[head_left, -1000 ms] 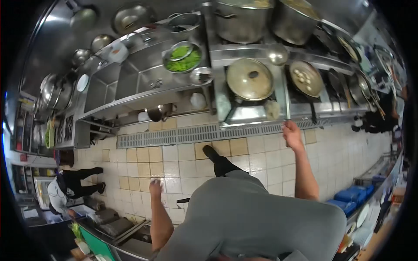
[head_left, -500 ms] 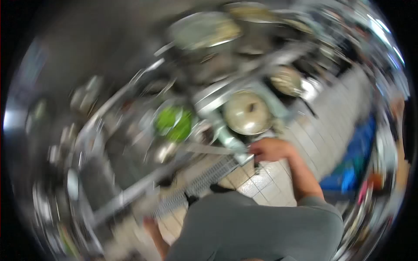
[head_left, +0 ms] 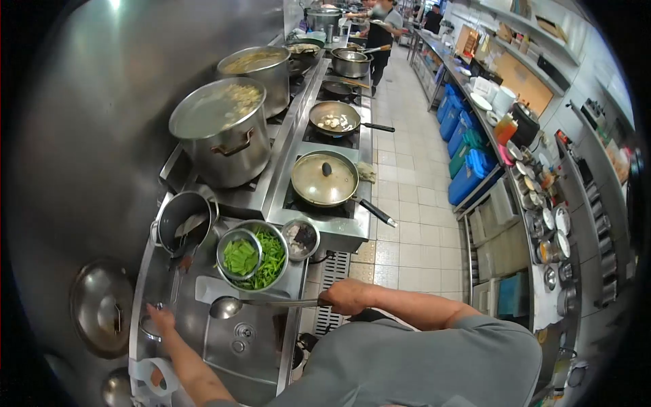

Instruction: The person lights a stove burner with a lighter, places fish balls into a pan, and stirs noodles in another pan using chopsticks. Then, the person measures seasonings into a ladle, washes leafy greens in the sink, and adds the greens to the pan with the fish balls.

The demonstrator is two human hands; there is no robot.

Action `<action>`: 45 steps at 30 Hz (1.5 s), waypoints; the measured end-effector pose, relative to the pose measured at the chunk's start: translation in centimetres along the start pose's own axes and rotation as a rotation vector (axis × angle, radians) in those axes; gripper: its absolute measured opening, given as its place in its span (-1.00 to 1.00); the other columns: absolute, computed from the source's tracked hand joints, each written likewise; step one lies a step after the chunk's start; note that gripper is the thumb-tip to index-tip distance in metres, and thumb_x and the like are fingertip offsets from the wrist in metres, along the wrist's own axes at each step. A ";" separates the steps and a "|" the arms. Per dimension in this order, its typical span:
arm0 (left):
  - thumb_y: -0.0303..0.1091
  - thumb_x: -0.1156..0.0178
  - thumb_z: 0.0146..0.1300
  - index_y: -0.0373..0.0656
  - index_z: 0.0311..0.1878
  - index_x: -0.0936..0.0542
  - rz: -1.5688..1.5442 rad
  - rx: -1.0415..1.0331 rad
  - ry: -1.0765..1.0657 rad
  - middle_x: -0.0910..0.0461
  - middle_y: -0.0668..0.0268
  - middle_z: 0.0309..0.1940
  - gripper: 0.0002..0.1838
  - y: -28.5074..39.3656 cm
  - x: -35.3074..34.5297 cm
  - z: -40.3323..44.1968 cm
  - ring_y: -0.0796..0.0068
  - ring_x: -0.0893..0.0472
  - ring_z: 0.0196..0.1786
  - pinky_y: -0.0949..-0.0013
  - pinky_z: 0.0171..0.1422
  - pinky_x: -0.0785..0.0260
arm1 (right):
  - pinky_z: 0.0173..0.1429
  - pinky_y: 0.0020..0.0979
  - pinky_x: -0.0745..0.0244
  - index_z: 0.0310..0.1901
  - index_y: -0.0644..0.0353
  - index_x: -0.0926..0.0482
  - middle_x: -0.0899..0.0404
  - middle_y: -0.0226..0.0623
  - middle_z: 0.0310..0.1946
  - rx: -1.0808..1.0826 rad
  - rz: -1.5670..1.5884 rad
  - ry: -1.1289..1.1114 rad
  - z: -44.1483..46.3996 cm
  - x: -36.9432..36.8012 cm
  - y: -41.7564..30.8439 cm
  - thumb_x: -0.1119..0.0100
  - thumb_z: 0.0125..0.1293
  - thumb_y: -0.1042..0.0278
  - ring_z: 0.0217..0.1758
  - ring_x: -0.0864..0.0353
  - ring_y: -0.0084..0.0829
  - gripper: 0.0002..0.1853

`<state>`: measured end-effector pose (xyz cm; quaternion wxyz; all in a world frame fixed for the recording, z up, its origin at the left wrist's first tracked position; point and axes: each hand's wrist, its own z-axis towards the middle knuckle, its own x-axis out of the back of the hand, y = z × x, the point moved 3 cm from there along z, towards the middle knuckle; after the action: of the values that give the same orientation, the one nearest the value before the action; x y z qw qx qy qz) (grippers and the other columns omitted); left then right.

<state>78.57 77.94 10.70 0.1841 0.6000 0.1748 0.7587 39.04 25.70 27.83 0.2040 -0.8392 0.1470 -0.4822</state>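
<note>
My right hand is closed around the handle of a metal ladle, whose bowl hangs over the left part of the sink. At the sink's back rim, my left hand has its fingers drawn together by a small metal fitting, and what they grip is too small to make out. Beyond the ladle, a steel bowl of cut green vegetables holds a smaller bowl of green pieces. Beside it is a small bowl with dark and pale food. A deep pot stands behind the sink.
Two large stockpots stand on the back burners. A lidded pan and an open frying pan have handles jutting over the tiled aisle. A large lid leans at left. Another person stands far down the aisle.
My view has swung toward the aisle and steadied. My left hand has gone from low beside my body to the sink's back rim. The ladle remains in my right hand, now over the sink.
</note>
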 end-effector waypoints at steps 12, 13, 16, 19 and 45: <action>-0.06 -0.28 0.31 -0.09 0.44 -0.31 -0.400 0.531 -0.831 -0.50 0.12 0.20 -0.30 0.5 1.7 -8.7 0.16 -0.56 0.18 0.11 0.06 -0.54 | -0.28 -0.11 -0.47 -0.34 0.30 -0.62 -0.63 -0.09 -0.48 0.035 0.268 -0.109 4.5 -7.6 -5.2 -0.23 0.13 0.26 -0.38 -0.64 -0.16 -0.77; -0.06 -0.28 0.31 -0.09 0.44 -0.31 -0.395 0.522 -0.824 -0.50 0.12 0.20 -0.30 0.2 1.5 -9.1 0.16 -0.56 0.18 0.11 0.06 -0.54 | -0.40 -0.19 -0.43 -0.43 0.28 -0.60 -0.57 -0.19 -0.60 0.048 0.344 -0.173 6.9 -9.7 -4.3 -0.24 0.12 0.27 -0.52 -0.56 -0.34 -0.78; -0.21 -0.26 0.35 -0.07 0.37 -0.36 -1.152 0.740 -0.490 -0.53 0.17 0.07 -0.44 -1.5 1.1 -11.7 0.13 -0.61 0.00 0.11 0.01 -0.54 | -0.54 -0.25 -0.35 -0.53 0.26 -0.57 -0.51 -0.24 -0.67 0.041 0.632 -0.275 10.0 -12.0 -5.5 -0.23 0.09 0.32 -0.64 -0.46 -0.43 -0.82; -0.33 -0.21 0.39 -0.11 0.20 -0.44 -1.373 0.622 -0.503 -0.56 0.17 -0.02 -0.65 1.3 1.5 -13.7 0.23 -0.62 -0.10 0.23 -0.07 -0.56 | -0.65 -0.35 -0.24 -0.59 0.21 -0.55 -0.50 -0.27 -0.69 -0.131 0.823 -0.352 10.3 -12.3 -7.4 -0.18 0.07 0.34 -0.70 -0.42 -0.46 -0.83; 0.33 0.02 0.37 -0.42 0.21 -0.53 -0.417 0.540 -0.474 -0.59 -0.06 0.13 -0.16 -1.6 -11.3 -18.6 0.09 -0.55 0.16 0.17 0.29 -0.32 | -0.44 -0.13 -0.51 -0.45 0.42 -0.61 -0.64 -0.03 -0.53 0.259 0.275 -0.232 10.3 -9.4 -15.9 -0.17 0.07 0.36 -0.46 -0.66 -0.12 -0.77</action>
<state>62.91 72.94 -3.69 0.2050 0.7365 0.4384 0.4727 44.18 45.83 23.84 0.3894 -0.8279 0.1723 -0.3650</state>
